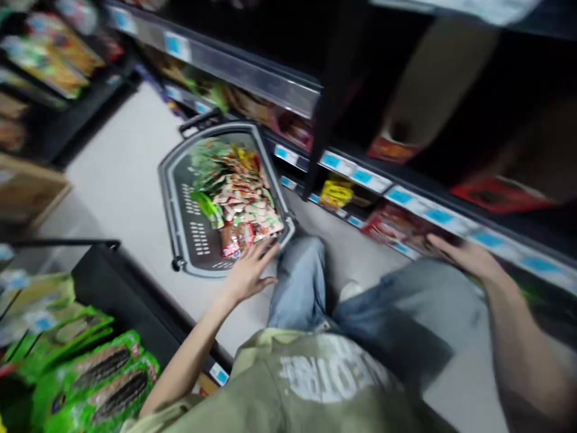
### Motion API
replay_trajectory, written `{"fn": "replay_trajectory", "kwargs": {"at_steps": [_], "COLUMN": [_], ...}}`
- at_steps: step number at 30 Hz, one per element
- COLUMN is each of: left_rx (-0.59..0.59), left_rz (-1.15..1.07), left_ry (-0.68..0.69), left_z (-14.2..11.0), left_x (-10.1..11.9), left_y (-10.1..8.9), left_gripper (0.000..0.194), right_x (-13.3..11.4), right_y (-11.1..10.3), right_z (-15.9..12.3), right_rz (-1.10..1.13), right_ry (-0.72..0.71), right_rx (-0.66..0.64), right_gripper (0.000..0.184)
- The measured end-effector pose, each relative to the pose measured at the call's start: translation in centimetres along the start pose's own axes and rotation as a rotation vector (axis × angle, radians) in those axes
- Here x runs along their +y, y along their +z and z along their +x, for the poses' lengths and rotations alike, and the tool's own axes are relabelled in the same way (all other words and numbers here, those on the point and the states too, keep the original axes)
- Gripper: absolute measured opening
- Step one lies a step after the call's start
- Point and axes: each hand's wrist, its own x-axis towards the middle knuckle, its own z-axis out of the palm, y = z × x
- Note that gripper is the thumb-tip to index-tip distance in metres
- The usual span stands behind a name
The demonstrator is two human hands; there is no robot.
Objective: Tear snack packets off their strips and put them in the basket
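A grey shopping basket (174,234) stands on the floor, holding many small snack packets (246,192) in pale, green, yellow and red wrappers. My left hand (250,270) is open at the basket's near rim, fingers spread over a red-and-brown packet (232,237); whether they touch it is unclear. On the other side, my right hand (466,255) reaches to the low shelf, beside red packages (392,222). Its visible finger is stretched out, the others partly hidden and blurred. Nothing shows in its grasp.
Dark shelving with a row of price tags (401,198) runs along the right. Yellow packets (336,192) lie on its low level. Green bags (103,379) fill a display at lower left, near a wooden crate (31,186). My bent knees (300,270) are close to the basket.
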Motion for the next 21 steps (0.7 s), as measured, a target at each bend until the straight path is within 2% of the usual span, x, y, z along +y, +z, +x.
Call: {"fn": "replay_trajectory", "kwargs": {"at_steps": [2,4,6,8,10,11,12,13,15,18,20,21], "left_rx": [-0.027,-0.044,-0.056,-0.060,-0.065,-0.067,-0.066,-0.064,-0.054,-0.045,-0.043,-0.038], "left_rz": [0.062,0.162,0.249,0.309,0.351,0.367,0.380,0.391,0.395,0.375,0.362,0.359], "left_ry": [-0.053,-0.078,-0.097,-0.109,-0.126,-0.139,-0.155,-0.170,-0.192,-0.201,-0.198,-0.198], "left_z": [-1.8,-2.4,-2.1,-1.6,-1.3,-1.2,-1.1,-1.0,-0.8,-0.5,-0.4,-0.3], "left_x": [-1.9,-3.2,-3.7,-3.5,-3.0,-2.7,-2.4,-2.1,-1.8,-1.6,-1.6,-1.6], "left_y": [1.6,2.9,3.6,3.7,3.5,3.3,3.2,3.1,2.9,3.0,3.0,3.0], "left_gripper": [0.080,0.068,0.061,0.062,0.064,0.063,0.062,0.061,0.059,0.060,0.060,0.061], "right_x": [1.0,1.8,1.9,0.7,-1.6,-2.8,-4.0,-5.1,-6.8,-7.8,-8.1,-8.3], "right_y": [-0.9,-2.1,-2.9,-2.2,0.5,2.4,4.6,6.9,10.9,14.8,16.1,16.5], "right_z": [-1.6,-3.6,-7.3,-12.8,-19.3,-22.3,-24.9,-26.9,-29.1,-29.2,-28.7,-28.5], "right_rz": [0.010,0.053,0.022,-0.089,-0.234,-0.272,-0.284,-0.265,-0.298,-0.395,-0.438,-0.485], "right_ry": [0.114,0.084,0.116,0.110,0.169,0.225,0.270,0.297,0.317,0.372,0.397,0.399], "right_rx": [0.017,0.097,0.216,0.445,0.865,0.963,0.970,0.866,0.762,0.771,0.740,0.678], "right_gripper": [0.052,0.054,0.048,0.039,0.030,0.028,0.030,0.042,0.070,0.093,0.092,0.089]}}
